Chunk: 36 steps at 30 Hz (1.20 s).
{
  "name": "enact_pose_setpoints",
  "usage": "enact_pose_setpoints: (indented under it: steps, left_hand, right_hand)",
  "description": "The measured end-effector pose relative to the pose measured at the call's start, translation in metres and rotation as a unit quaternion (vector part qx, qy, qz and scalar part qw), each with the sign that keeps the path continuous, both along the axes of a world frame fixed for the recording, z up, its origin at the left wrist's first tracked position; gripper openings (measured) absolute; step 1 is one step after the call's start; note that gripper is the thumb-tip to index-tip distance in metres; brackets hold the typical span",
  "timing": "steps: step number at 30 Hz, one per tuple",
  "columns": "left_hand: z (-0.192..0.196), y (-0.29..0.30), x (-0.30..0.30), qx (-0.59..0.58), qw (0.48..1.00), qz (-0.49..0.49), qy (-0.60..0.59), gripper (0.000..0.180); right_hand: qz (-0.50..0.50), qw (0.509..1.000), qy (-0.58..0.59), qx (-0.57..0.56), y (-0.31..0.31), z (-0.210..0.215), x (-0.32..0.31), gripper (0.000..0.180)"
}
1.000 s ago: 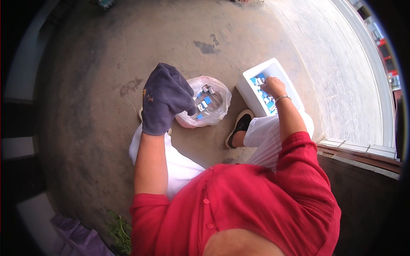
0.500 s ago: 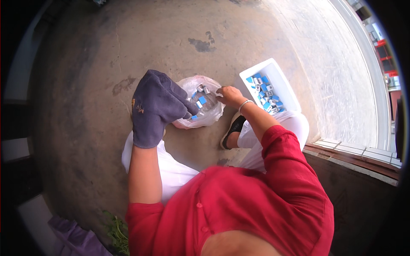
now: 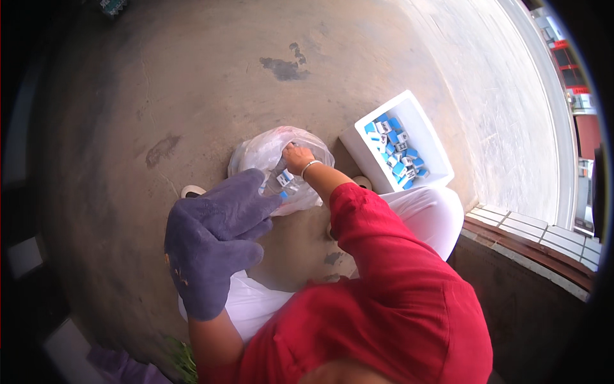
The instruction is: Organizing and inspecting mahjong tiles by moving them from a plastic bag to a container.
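Observation:
My left hand (image 3: 214, 237) wears a loose grey-purple glove. Its fingers stretch apart toward the near left rim of a clear plastic bag (image 3: 252, 150), and nothing shows in its grasp. Bare and with a pale bracelet on the wrist, my right hand (image 3: 297, 158) reaches down inside the bag's mouth. Its fingers are curled together, and what they hold, if anything, is hidden. Low in the bag lie a few small blue-and-white boxes (image 3: 284, 178), partly covered by the hands and the plastic.
Right of the bag, a white foam box (image 3: 422, 115) holds several more small blue-and-white boxes (image 3: 401, 146), close to my right knee. A tiled ledge (image 3: 537, 233) runs along the right. Green leaves (image 3: 185, 365) and purple cloth (image 3: 125, 368) lie at lower left.
My right hand has moved left from the bag's right rim into its mouth. The gloved left hand has come down and nearer me, its fingers now more spread.

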<state>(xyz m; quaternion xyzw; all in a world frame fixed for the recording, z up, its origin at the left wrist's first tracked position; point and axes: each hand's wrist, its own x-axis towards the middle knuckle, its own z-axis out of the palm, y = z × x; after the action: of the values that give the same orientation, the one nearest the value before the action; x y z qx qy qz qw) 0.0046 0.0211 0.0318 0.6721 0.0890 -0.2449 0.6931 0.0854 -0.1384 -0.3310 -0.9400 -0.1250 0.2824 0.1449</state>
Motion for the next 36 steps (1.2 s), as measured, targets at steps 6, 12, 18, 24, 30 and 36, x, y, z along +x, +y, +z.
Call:
enact_pose_setpoints:
  steps: [6,12,18,24,30,36]
  left_hand:
    - [0.002,0.001,0.001,-0.048,0.995,0.030,0.085,0.078]
    - [-0.001,0.000,-0.001,-0.018,0.997,0.064,0.043,0.081]
    - [0.004,0.006,0.004,-0.022,0.997,0.044,0.057,0.080]
    - [-0.008,0.005,-0.001,-0.047,0.996,0.046,0.061,0.075]
    - [-0.020,0.021,-0.009,-0.004,0.999,-0.031,0.020,0.061]
    - [-0.024,0.023,-0.017,0.253,0.906,-0.149,-0.306,0.020]
  right_hand:
    - [-0.044,0.996,0.043,-0.058,0.005,-0.009,0.026,0.027]
    - [-0.064,0.991,0.063,-0.101,0.005,-0.003,0.036,0.028]
    - [-0.044,0.993,0.003,-0.112,-0.022,-0.006,0.016,0.039]
    - [-0.114,0.991,0.018,-0.072,-0.069,-0.036,-0.017,0.043]
    - [-0.123,0.978,0.089,0.142,-0.055,0.006,-0.023,0.043]
    - [-0.151,0.849,0.102,0.495,-0.035,0.119,-0.007,0.046]
